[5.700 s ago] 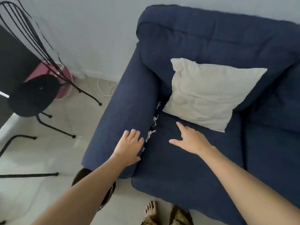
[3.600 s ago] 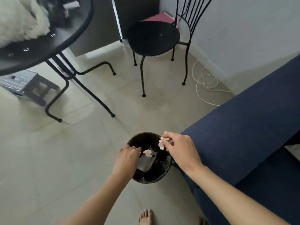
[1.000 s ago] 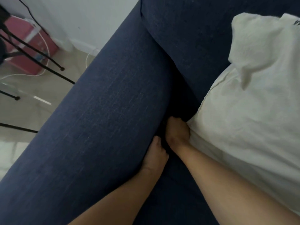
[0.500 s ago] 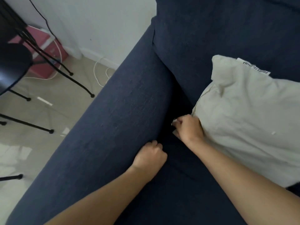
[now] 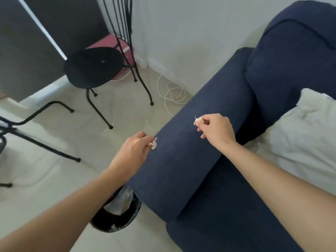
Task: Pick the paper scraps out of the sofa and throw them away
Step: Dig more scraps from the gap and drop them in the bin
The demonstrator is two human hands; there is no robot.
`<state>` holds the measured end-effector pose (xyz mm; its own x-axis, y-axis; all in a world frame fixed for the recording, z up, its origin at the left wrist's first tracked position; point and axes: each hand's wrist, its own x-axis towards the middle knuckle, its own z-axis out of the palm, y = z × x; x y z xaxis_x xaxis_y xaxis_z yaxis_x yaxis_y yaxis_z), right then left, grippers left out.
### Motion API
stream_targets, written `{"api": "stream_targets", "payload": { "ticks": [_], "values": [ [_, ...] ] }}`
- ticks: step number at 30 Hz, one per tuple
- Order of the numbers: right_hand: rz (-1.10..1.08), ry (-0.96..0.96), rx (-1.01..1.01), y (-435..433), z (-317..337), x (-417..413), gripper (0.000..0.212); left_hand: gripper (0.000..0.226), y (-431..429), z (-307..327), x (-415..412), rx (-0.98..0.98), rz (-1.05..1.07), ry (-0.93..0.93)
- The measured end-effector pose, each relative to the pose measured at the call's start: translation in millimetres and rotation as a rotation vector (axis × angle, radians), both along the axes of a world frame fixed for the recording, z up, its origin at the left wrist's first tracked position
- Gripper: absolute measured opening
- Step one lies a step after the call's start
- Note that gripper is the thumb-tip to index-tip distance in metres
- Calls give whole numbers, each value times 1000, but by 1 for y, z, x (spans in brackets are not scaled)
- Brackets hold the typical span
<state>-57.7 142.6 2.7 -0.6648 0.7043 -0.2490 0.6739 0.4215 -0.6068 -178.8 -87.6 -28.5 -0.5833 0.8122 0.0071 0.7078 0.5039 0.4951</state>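
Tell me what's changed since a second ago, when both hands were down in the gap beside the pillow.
Both hands came up out of the gap and toward the armrest. The left hand now pinches a paper scrap, and the right hand pinches another scrap in its fingers. The view swung left, so the bin shows below the left arm. The pillow remains on the seat.

head cam | looks steeply down | close over sofa armrest (image 5: 190, 151)
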Motion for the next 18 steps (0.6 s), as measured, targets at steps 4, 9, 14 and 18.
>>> {"api": "stream_targets", "payload": {
  "ticks": [4, 9, 14, 18],
  "values": [
    [188, -32, -53, -95, -3, -42, 26, 21, -104, -9, -22, -72, 174, -34],
    [410, -88, -112, -208, -25, -77, 27, 24, -214, -46, -19, -157, 393, -171],
    [447, -114, -120, -275, -57, -85, 16, 36, -253, -88, -5, -191, 462, -365],
    [417, -163, -91, -300, -87, -82, 12, 52, -264, -112, -2, -234, 407, -416]
  ]
}}
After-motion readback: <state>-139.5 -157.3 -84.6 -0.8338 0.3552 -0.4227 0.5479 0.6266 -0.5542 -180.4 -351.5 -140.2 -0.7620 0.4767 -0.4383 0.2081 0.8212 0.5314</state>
